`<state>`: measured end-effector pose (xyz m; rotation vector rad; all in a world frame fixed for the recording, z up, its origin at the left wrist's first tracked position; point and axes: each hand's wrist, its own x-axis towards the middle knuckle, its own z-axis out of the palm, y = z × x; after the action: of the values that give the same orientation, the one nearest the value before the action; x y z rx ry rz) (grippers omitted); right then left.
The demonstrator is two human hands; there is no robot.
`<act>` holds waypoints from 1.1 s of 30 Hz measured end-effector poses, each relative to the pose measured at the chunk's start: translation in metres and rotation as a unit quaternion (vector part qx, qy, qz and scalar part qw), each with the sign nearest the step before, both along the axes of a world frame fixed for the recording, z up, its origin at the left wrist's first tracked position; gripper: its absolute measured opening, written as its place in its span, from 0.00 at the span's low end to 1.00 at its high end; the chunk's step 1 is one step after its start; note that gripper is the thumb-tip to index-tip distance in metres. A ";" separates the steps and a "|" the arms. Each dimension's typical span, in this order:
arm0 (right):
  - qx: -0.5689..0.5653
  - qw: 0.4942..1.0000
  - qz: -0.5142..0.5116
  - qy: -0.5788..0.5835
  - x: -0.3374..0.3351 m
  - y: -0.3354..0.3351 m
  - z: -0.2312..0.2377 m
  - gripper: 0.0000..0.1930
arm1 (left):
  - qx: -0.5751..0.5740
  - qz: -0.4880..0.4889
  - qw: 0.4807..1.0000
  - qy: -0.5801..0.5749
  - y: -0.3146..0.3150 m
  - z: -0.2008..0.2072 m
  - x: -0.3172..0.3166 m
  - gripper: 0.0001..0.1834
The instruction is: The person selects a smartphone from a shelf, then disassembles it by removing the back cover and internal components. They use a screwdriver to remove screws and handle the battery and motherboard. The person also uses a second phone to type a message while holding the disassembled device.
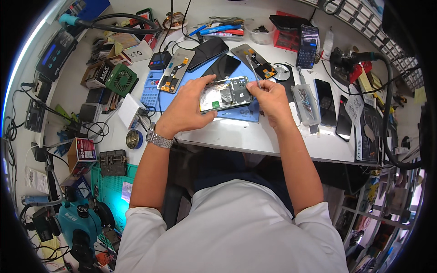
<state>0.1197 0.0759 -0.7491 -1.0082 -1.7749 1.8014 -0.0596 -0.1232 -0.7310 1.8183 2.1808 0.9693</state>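
One opened phone (225, 95) — silvery left, black right.

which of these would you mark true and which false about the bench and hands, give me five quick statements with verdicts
1. The left hand holds an opened phone. True.
2. The right hand is empty. False: it holds a thin metal tool.
3. A green fan is to the left of the left hand. True.
4. The metal watch is on the right wrist. False: it is on the left wrist.
5. The mat beneath the opened phone is red. False: it is blue.
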 end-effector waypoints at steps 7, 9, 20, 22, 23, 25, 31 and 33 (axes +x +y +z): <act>0.311 0.939 -0.106 -0.104 0.006 0.009 -0.021 0.14 | -0.046 0.017 0.992 -0.116 0.006 0.002 -0.015 0.34; 0.405 0.895 -0.112 -0.148 0.012 0.008 -0.026 0.13 | -0.042 0.009 0.987 -0.152 0.009 0.006 -0.017 0.32; 0.464 0.847 -0.089 -0.245 0.024 -0.001 -0.028 0.12 | -0.059 0.045 0.906 -0.416 0.019 0.018 -0.038 0.46; 0.478 0.844 -0.093 -0.226 0.023 -0.002 -0.029 0.11 | -0.060 0.044 0.905 -0.418 0.019 0.021 -0.038 0.45; 0.487 0.843 -0.097 -0.206 0.023 -0.003 -0.030 0.10 | -0.063 0.044 0.905 -0.419 0.020 0.021 -0.039 0.45; 0.508 0.843 -0.100 -0.146 0.018 -0.004 -0.033 0.09 | -0.068 0.045 0.904 -0.421 0.021 0.019 -0.040 0.44; 0.531 0.843 -0.079 0.035 0.002 -0.013 -0.033 0.06 | -0.036 0.052 0.906 -0.418 0.023 0.017 -0.031 0.35; 0.539 0.839 -0.065 0.037 -0.001 -0.016 -0.031 0.06 | -0.041 0.055 0.922 -0.382 0.023 0.014 -0.030 0.35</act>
<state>0.1191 0.0595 -0.7801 -0.5223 -2.1223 0.4966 -0.0895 -0.0999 -0.7170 1.0146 1.7824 1.3018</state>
